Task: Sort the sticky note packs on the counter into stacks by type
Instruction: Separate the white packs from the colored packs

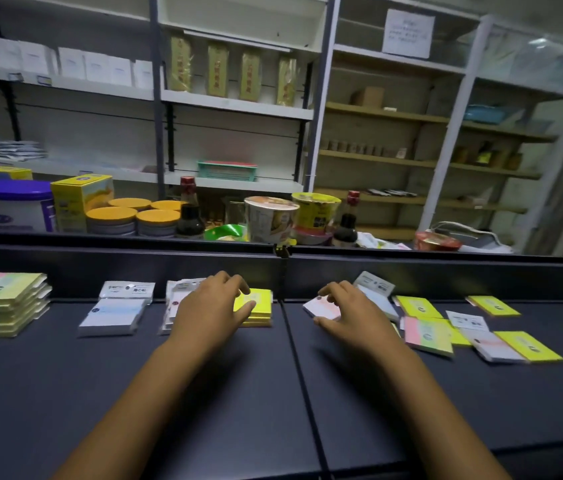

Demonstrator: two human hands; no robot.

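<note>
Left hand (209,306) grip spread loose over yellow stack (256,308), right hand (349,311) grip pinching pink pack (320,308) edges

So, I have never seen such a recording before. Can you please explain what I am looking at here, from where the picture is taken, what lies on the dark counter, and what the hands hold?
There is no machine here. A person wears one camera on the head, looking forward and down, so both bare arms reach in from the bottom.

On the dark counter, sorted stacks stand at the left: a pink-and-green stack, a pale blue stack, a whitish stack half hidden by the hand, and a yellow stack. Loose packs of mixed colours lie unsorted at the right.

The left hand rests spread across the whitish and yellow stacks; it seems to grip nothing. The right hand has its fingers around a pale pink pack, though it is slightly blurred, so how firm the hold is I cannot say.

Behind the counter are food goods and shelves.
</note>
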